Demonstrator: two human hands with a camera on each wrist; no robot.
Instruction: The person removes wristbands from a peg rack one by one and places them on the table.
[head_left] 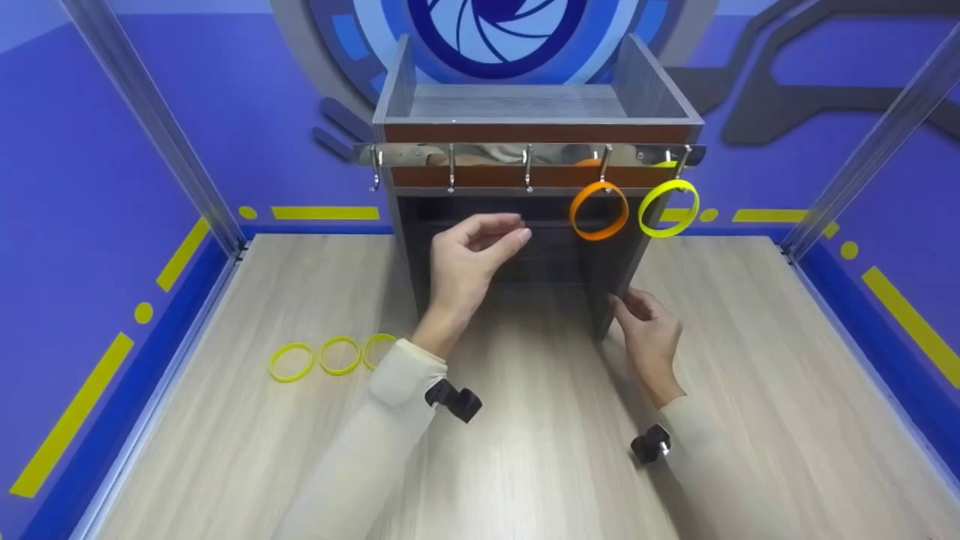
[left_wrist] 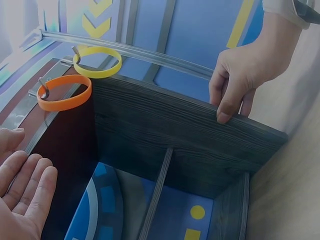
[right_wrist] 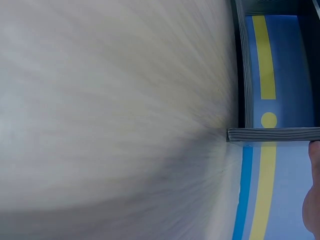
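No letters, numbers or brand names can be read. Printed shapes alone appear: a round shutter-like emblem (head_left: 498,9) on the wall (head_left: 225,112) beyond the far edge of the table (head_left: 525,450), yellow bars (head_left: 325,213) and dots (head_left: 143,313) lower down, and yellow chevrons (left_wrist: 95,32) elsewhere.

Left grip (head_left: 466,264) higher, relaxed; right grip (head_left: 652,335) lower, pinching.

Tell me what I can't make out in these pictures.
Head view: part of the yellow ring beside the left sleeve, which covers it.
Left wrist view: the right hand's fingertips, behind the side panel; part of the left hand, cut off by the left edge.
Right wrist view: most of the right hand, beyond the right edge; the tabletop's grain, blurred.
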